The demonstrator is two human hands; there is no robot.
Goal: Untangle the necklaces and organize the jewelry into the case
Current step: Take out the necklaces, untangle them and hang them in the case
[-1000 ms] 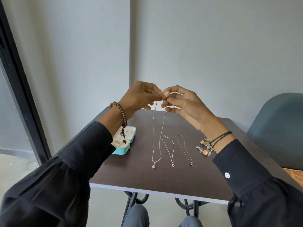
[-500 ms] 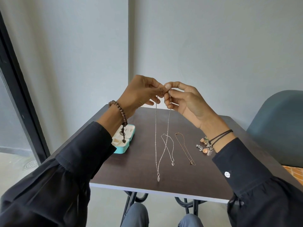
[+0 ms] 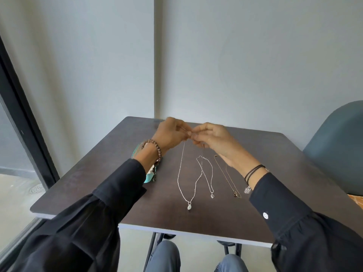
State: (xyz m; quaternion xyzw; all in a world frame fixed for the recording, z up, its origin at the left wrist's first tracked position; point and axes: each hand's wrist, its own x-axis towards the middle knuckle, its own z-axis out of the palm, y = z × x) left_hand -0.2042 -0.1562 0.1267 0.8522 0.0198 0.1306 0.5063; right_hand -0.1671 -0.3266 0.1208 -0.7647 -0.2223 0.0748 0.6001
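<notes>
Left hand (image 3: 170,133) and right hand (image 3: 213,141), each grip pinching one end of the silver necklace (image 3: 178,177), apparently to work its clasp; pendant (image 3: 189,207) rests on worktop (image 3: 294,173).

Dark square table (image 3: 294,173). Lying on it, a heart necklace (image 3: 212,196); crossing it from the left, a long necklace (image 3: 189,207); just right, a gold chain (image 3: 235,194); far left, a teal case (image 3: 147,178), mostly hidden.

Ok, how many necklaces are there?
3: long silver necklace pinched by left hand and right hand; short silver necklace lying mid-table; gold necklace rightmost. Sleeves may hide more.
</notes>
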